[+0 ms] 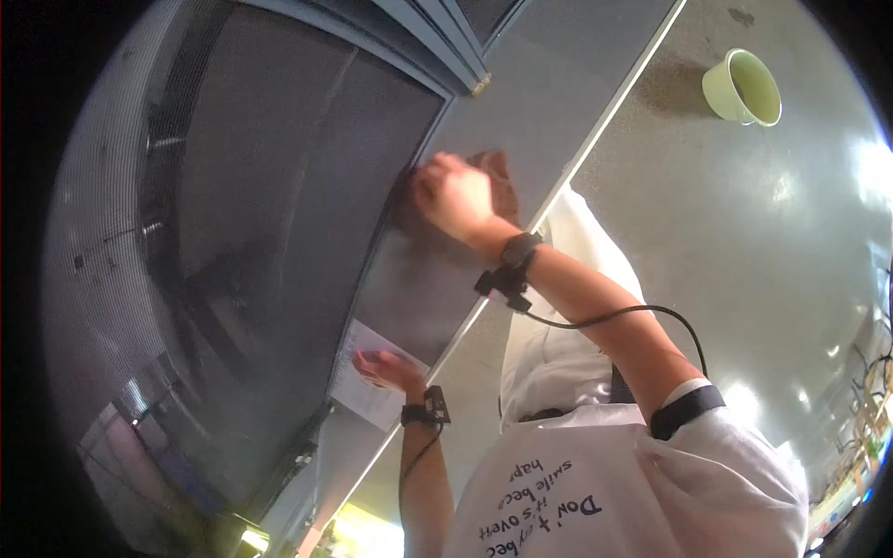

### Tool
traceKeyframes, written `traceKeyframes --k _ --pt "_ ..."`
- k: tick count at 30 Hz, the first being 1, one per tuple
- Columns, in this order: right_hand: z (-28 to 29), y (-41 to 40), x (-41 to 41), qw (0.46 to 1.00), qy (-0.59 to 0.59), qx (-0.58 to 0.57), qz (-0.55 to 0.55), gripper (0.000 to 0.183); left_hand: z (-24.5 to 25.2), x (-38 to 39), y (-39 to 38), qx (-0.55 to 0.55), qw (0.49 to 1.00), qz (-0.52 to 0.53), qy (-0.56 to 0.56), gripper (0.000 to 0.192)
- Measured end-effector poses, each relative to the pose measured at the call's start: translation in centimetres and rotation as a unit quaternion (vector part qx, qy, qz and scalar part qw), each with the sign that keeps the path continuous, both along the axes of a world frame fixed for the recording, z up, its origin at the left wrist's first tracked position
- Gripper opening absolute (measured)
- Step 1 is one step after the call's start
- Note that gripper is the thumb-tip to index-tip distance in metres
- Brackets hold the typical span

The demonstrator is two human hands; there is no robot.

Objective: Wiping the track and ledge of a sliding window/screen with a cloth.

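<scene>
My right hand (455, 199) is blurred and pressed down over a brown cloth (504, 183) on a grey ledge (537, 115). Part of the cloth sticks out behind the wrist; the rest is hidden under the fingers. Beside the hand runs the dark frame edge of a large, dark, glass-like panel (237, 174). Farther along the same ledge, my left hand (387, 370) is over a white sheet of paper (380, 411) that bears faint writing. Its fingers are slightly apart and hold nothing that I can see. Both wrists carry strapped black devices with cables.
A pale green bucket (743, 87) stands on the shiny grey floor (698, 209). The ledge ends in a white edge strip (614, 104) in front of my body. Grey metal frame bars (432, 42) rise from the ledge beyond my right hand. Cables and small items crowd the far right rim.
</scene>
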State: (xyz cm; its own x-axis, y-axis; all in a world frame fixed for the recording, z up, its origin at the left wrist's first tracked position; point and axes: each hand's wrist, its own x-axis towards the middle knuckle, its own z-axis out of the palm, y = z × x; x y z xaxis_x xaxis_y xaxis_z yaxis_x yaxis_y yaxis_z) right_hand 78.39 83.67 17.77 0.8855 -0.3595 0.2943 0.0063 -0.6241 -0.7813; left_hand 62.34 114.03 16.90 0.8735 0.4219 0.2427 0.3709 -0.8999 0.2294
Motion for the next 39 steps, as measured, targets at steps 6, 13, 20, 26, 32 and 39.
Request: traceKeyframes --k 6,13,20,26,32,39 --pt "0.9 -2.3 1.2 0.997 0.013 0.046 -0.062 0.005 -0.6 0.3 0.8 0.025 0.998 0.047 0.045 0.058" --pt "0.5 0.7 -0.4 0.994 -0.022 0.009 0.103 0.012 -0.5 -0.6 1.9 0.016 1.000 -0.002 0.009 0.054" --pt "2.5 -1.4 0.4 0.988 0.050 0.077 -0.126 0.025 -0.6 0.0 1.5 0.037 0.999 0.009 0.030 0.053" --pt "3.6 -0.2 0.5 0.965 0.109 0.185 -0.150 0.036 -0.5 0.0 1.1 0.029 0.998 0.024 0.042 0.049" --pt "3.9 -1.7 2.0 0.932 0.113 0.289 -0.190 0.035 -0.6 -0.4 1.3 0.016 1.000 -0.007 0.012 0.050" --pt "3.1 0.0 0.4 0.927 0.146 0.323 -0.124 0.034 -0.7 -0.6 2.2 0.043 0.998 -0.049 0.000 0.056"
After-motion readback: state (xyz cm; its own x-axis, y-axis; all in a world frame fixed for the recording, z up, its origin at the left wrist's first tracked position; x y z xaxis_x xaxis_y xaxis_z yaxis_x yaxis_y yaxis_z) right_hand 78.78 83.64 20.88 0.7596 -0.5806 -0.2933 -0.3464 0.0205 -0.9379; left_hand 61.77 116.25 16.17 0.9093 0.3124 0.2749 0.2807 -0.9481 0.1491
